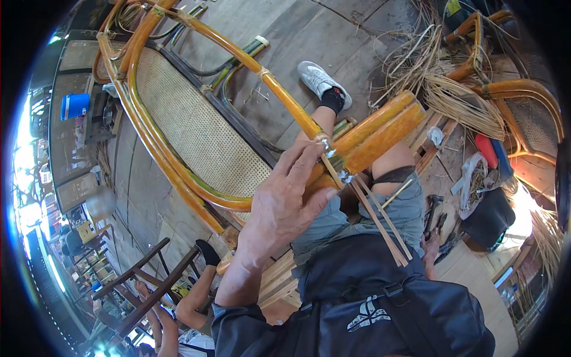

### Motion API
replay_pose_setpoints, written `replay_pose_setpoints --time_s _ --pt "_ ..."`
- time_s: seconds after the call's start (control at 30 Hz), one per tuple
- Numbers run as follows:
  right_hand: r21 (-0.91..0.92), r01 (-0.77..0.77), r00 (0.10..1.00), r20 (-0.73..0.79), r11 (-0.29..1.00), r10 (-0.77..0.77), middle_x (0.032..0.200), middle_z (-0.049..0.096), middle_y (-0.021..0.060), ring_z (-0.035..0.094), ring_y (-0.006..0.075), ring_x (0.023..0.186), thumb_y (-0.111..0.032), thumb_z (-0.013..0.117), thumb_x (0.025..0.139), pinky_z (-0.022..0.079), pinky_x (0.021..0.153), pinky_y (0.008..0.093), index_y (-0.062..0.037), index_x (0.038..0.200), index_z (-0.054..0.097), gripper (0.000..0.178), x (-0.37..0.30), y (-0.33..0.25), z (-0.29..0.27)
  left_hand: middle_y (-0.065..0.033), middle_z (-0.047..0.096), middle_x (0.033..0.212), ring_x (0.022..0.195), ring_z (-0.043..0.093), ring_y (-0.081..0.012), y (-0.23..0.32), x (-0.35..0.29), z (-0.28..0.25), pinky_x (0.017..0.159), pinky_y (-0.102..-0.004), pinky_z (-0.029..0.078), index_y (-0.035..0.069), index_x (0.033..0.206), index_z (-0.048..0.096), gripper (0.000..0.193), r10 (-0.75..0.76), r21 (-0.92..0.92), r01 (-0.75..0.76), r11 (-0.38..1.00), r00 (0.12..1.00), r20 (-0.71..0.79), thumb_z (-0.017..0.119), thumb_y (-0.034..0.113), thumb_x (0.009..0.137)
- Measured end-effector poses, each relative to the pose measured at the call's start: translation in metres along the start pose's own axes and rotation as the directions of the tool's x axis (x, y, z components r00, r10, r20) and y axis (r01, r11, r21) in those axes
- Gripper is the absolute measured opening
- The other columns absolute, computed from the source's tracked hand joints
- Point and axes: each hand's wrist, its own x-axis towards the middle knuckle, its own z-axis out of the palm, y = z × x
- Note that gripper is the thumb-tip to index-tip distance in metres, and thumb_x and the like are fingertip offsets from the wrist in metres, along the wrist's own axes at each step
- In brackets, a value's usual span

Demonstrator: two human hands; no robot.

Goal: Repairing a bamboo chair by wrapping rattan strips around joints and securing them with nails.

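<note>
The chair (196, 119) seems stiff, heavy; hold its thick poles (383, 132). Left hand (282, 199) grips it; right hand's (430, 254) hold, beyond it, I can't tell.

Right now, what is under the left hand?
The orange furniture frame goes under the left hand and shows between thumb and fingers; the part beneath the palm is covered.

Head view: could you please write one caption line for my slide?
Left hand on a glossy amber furniture frame with a woven panel, beside pale, thin trailing strips.
</note>
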Motion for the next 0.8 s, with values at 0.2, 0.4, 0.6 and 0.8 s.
replay_pose_setpoints --time_s 0.2,0.4,0.6,0.8 --pt "-0.168 -0.004 0.997 -0.079 0.986 -0.009 0.082 0.053 0.0186 0.054 0.0362 0.076 -0.021 0.065 0.076 0.045 0.069 0.0421 -0.0012 0.091 0.057 0.026 0.004 0.018 0.017 -0.0154 0.046 0.123 0.103 0.055 -0.0331 -0.003 -0.002 0.007 0.086 -0.0385 0.047 0.004 0.124 0.047 0.059 0.127 0.199 -0.12 0.973 0.992 -0.026 0.07 0.021 0.073" --pt "-0.031 0.003 0.999 -0.045 1.0 -0.004 0.091 0.054 0.0219 0.054 0.0382 0.088 -0.025 0.064 0.076 0.045 0.075 0.0435 -0.001 0.101 0.055 0.036 0.0 0.016 0.015 -0.0152 0.048 0.12 0.102 0.056 -0.033 -0.007 -0.006 0.008 0.086 -0.0389 0.047 0.003 0.123 0.047 0.058 0.159 0.223 -0.147 0.964 0.987 -0.035 0.071 0.019 0.072" --pt "-0.208 0.084 0.985 -0.128 0.975 -0.112 0.091 0.055 0.0238 0.051 0.0402 0.09 -0.032 0.064 0.076 0.043 0.077 0.0451 0.0009 0.087 0.056 0.036 0.003 0.032 0.027 -0.0174 0.051 0.118 0.109 0.051 -0.0344 -0.004 -0.006 0.02 0.091 -0.0396 0.043 0.001 0.121 0.048 0.052 0.137 0.26 -0.112 0.959 0.987 -0.083 0.068 0.013 0.074" --pt "-0.089 -0.004 1.0 -0.026 0.996 0.002 0.086 0.052 0.0174 0.052 0.0359 0.084 -0.027 0.063 0.078 0.043 0.071 0.0447 -0.0037 0.087 0.054 0.026 -0.01 -0.029 -0.005 -0.02 0.049 0.121 0.109 0.051 -0.0379 -0.004 -0.009 0.024 0.091 -0.0428 0.044 0.003 0.124 0.047 0.048 0.192 0.451 -0.123 0.884 0.975 -0.111 0.061 0.017 0.081"
